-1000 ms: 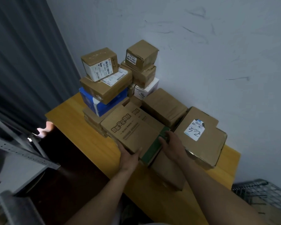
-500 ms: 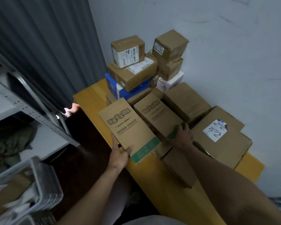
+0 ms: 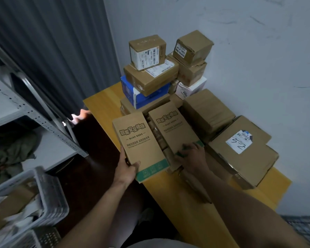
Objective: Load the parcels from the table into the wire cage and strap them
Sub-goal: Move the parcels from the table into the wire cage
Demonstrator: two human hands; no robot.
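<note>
My left hand (image 3: 126,170) grips the near end of a flat brown printed box (image 3: 139,144) with a green end band, lifted off the pile and over the table's left edge. My right hand (image 3: 191,154) holds the near green end of a second, matching printed box (image 3: 170,129) that lies on the pile. Many brown parcels crowd the yellow wooden table (image 3: 104,99): a large labelled box (image 3: 240,151) at the right, a plain flat box (image 3: 208,111), and a tall stack (image 3: 149,74) at the back. A corner of the wire cage (image 3: 304,230) shows at bottom right.
A grey metal shelf rack (image 3: 34,115) stands at the left, with a white plastic basket (image 3: 43,196) holding items below it. A dark curtain (image 3: 57,51) hangs behind. The white wall (image 3: 258,51) backs the table.
My left hand has lifted the top printed box off its twin and drawn it leftward. My right hand stayed on the lower printed box. The camera swung left, showing the shelf and basket.
</note>
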